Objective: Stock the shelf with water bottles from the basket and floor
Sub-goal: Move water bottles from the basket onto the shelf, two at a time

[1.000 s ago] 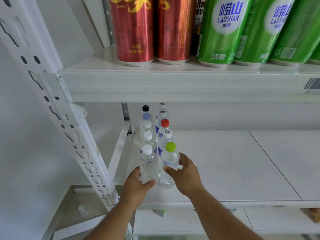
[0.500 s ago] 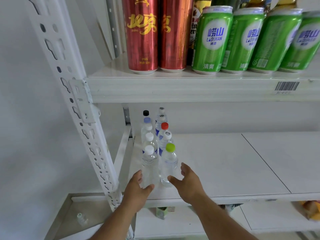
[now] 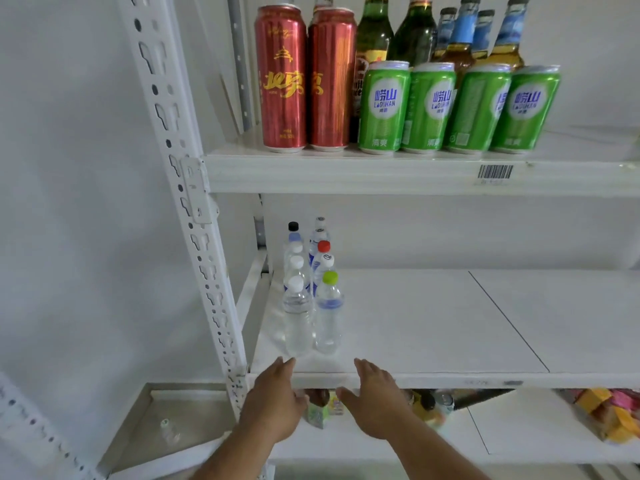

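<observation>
Two rows of clear water bottles stand at the left end of the white middle shelf (image 3: 433,334). The front pair is a white-capped bottle (image 3: 297,317) and a green-capped bottle (image 3: 328,313); behind them are several more, one with a red cap (image 3: 324,246) and one with a black cap (image 3: 293,226). My left hand (image 3: 273,400) and my right hand (image 3: 374,400) hover open at the shelf's front edge, just below the front pair and apart from them, holding nothing. No basket is in view.
The upper shelf (image 3: 346,174) carries red cans (image 3: 282,81), green cans (image 3: 384,109) and glass bottles (image 3: 412,32). A perforated white upright (image 3: 194,216) stands left of the bottles. The lower shelf holds small cartons (image 3: 320,412) and yellow packets (image 3: 609,417). A small bottle (image 3: 169,431) lies on the floor at left.
Both hands let go of the front two bottles and drew back toward me to the shelf's edge. The view tilted up and pulled back, showing more of the upper shelf.
</observation>
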